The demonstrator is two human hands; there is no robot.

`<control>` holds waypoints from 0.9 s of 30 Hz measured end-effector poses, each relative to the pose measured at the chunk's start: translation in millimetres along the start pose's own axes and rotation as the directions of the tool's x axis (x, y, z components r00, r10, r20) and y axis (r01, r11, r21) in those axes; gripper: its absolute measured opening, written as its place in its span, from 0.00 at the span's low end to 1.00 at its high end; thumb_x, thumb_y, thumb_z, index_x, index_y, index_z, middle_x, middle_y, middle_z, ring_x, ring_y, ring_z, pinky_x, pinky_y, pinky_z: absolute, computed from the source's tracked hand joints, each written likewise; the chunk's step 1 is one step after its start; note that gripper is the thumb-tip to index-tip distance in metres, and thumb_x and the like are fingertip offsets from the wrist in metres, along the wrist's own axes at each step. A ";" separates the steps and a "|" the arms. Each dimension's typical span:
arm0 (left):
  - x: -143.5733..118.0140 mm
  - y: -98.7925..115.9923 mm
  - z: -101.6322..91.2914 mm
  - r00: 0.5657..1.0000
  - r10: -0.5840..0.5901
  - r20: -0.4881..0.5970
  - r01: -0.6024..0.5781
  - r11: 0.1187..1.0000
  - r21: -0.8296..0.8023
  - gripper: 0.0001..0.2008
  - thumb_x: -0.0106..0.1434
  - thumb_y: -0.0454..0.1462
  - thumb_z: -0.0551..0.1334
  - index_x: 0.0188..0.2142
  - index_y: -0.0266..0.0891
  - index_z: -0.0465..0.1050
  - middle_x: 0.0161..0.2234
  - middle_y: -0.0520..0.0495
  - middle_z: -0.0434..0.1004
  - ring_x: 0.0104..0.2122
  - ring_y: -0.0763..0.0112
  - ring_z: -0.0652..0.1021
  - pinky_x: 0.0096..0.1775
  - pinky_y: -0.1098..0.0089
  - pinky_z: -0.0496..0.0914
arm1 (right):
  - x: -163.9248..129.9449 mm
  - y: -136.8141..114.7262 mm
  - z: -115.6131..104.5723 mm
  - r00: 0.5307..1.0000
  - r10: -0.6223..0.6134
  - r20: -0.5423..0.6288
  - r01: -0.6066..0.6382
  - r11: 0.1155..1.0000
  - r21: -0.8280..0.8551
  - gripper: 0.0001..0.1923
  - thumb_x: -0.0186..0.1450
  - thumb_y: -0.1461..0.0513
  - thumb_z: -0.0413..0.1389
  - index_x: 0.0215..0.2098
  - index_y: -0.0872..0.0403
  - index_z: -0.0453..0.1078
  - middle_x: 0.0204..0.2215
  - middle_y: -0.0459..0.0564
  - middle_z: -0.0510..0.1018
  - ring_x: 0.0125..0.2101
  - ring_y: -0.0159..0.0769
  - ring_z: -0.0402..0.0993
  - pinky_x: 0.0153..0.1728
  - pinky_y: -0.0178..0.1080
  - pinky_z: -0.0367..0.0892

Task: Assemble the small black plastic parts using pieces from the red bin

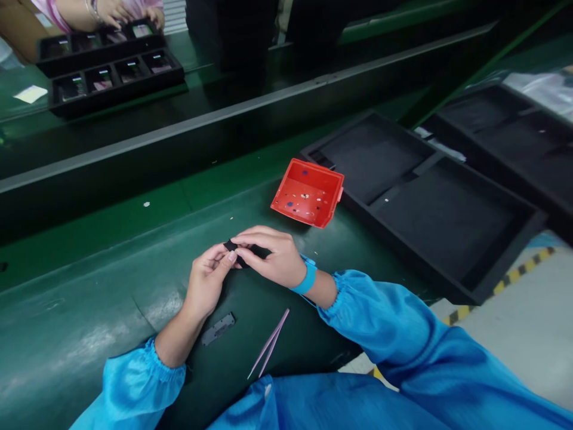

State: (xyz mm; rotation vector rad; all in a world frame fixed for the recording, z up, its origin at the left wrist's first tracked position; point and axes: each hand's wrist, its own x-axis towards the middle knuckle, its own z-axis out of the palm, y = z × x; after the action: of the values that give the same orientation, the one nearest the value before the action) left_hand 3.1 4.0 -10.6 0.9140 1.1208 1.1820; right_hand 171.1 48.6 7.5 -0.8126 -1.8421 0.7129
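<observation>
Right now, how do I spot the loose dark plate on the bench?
On the green bench, find the left hand. The dark plate lies just below it in the picture. It's a small, flat rectangle, unlike the slim, pinkish, V-shaped tweezers to its right.

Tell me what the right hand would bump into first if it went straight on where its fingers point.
Most likely the left hand: the right hand points toward it, across the small black part that both hold. Any gap in depth is hard to judge here.
</observation>
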 end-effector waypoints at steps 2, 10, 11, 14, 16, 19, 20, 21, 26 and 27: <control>0.1 -1.0 -1.4 1.000 0.006 0.006 -0.006 1.000 0.025 0.10 0.61 0.43 0.70 0.40 0.41 0.81 0.33 0.49 0.80 0.32 0.71 0.76 0.40 0.70 0.72 | 0.3 0.0 -0.2 1.000 0.001 0.009 -0.001 1.000 0.010 0.08 0.69 0.63 0.57 0.44 0.53 0.78 0.38 0.51 0.83 0.38 0.34 0.80 0.41 0.38 0.78; -1.1 4.7 -0.9 0.998 0.068 0.017 -0.070 0.989 0.132 0.11 0.63 0.44 0.68 0.41 0.42 0.81 0.34 0.49 0.79 0.33 0.69 0.75 0.41 0.71 0.71 | 2.0 4.2 -2.7 0.995 -0.087 0.046 0.086 0.996 0.012 0.08 0.69 0.65 0.57 0.44 0.53 0.76 0.38 0.51 0.82 0.38 0.33 0.79 0.42 0.37 0.77; -2.0 7.3 0.0 0.996 0.089 0.012 -0.089 0.978 0.186 0.10 0.64 0.44 0.67 0.41 0.42 0.81 0.33 0.49 0.78 0.34 0.69 0.76 0.41 0.71 0.71 | 2.4 5.6 -3.4 0.992 -0.109 0.057 0.109 0.994 0.000 0.08 0.69 0.65 0.56 0.45 0.54 0.76 0.38 0.51 0.82 0.39 0.33 0.79 0.43 0.37 0.77; -4.9 12.9 1.5 0.984 0.176 0.008 -0.164 0.900 0.405 0.09 0.66 0.44 0.64 0.38 0.42 0.80 0.32 0.50 0.76 0.34 0.68 0.75 0.40 0.72 0.69 | 4.1 10.0 -5.0 0.980 -0.142 0.139 0.150 0.987 -0.055 0.10 0.70 0.66 0.53 0.46 0.54 0.75 0.40 0.52 0.81 0.40 0.34 0.79 0.45 0.38 0.77; -5.8 13.3 0.9 0.978 0.207 0.009 -0.185 0.850 0.493 0.09 0.68 0.43 0.62 0.36 0.42 0.79 0.31 0.50 0.74 0.33 0.68 0.74 0.39 0.72 0.69 | 5.5 12.0 -5.6 0.969 -0.129 0.212 0.151 0.985 -0.089 0.13 0.71 0.67 0.50 0.48 0.53 0.75 0.41 0.52 0.80 0.40 0.35 0.78 0.45 0.39 0.76; -4.4 11.4 -2.1 0.985 0.173 0.006 -0.158 0.883 0.443 0.10 0.68 0.43 0.62 0.40 0.42 0.79 0.33 0.50 0.77 0.35 0.67 0.76 0.40 0.72 0.69 | 7.5 12.0 -5.6 0.959 -0.104 0.264 0.124 0.991 -0.060 0.15 0.70 0.68 0.51 0.51 0.53 0.75 0.42 0.53 0.79 0.40 0.35 0.77 0.44 0.40 0.76; -3.5 10.9 -3.5 0.988 0.156 0.009 -0.146 0.903 0.404 0.11 0.68 0.44 0.62 0.43 0.41 0.79 0.34 0.49 0.78 0.35 0.67 0.76 0.41 0.71 0.70 | 8.0 11.5 -5.4 0.959 -0.095 0.266 0.103 0.995 -0.017 0.16 0.69 0.67 0.52 0.52 0.53 0.74 0.43 0.53 0.78 0.41 0.35 0.76 0.45 0.39 0.76; -2.4 10.6 -5.0 0.990 0.143 0.011 -0.137 0.920 0.366 0.12 0.68 0.44 0.63 0.44 0.41 0.79 0.35 0.49 0.79 0.36 0.67 0.76 0.41 0.71 0.70 | 8.1 10.8 -5.1 0.962 -0.079 0.261 0.072 0.997 0.036 0.17 0.68 0.67 0.53 0.54 0.53 0.73 0.44 0.53 0.78 0.41 0.34 0.76 0.45 0.39 0.76; 0.6 8.7 -10.2 0.994 0.112 0.003 -0.109 0.960 0.256 0.14 0.69 0.45 0.62 0.48 0.41 0.79 0.38 0.48 0.80 0.37 0.68 0.76 0.44 0.70 0.69 | 5.4 9.2 -1.6 0.971 0.072 0.227 -0.129 0.960 0.249 0.28 0.64 0.70 0.56 0.62 0.56 0.66 0.43 0.51 0.78 0.37 0.31 0.78 0.43 0.38 0.77; 0.4 8.0 -10.4 0.994 0.108 0.004 -0.106 0.965 0.241 0.14 0.69 0.44 0.63 0.49 0.41 0.79 0.38 0.48 0.80 0.38 0.68 0.76 0.45 0.70 0.69 | 4.8 9.3 -0.9 0.969 0.088 0.230 -0.150 0.952 0.268 0.27 0.64 0.70 0.56 0.61 0.56 0.67 0.42 0.52 0.78 0.36 0.30 0.78 0.41 0.38 0.77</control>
State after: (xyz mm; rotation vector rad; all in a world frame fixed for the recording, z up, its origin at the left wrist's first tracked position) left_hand -8.8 5.5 -5.3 1.1688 1.2543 1.1543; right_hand 172.5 58.1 3.3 -0.6821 -1.8339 1.1535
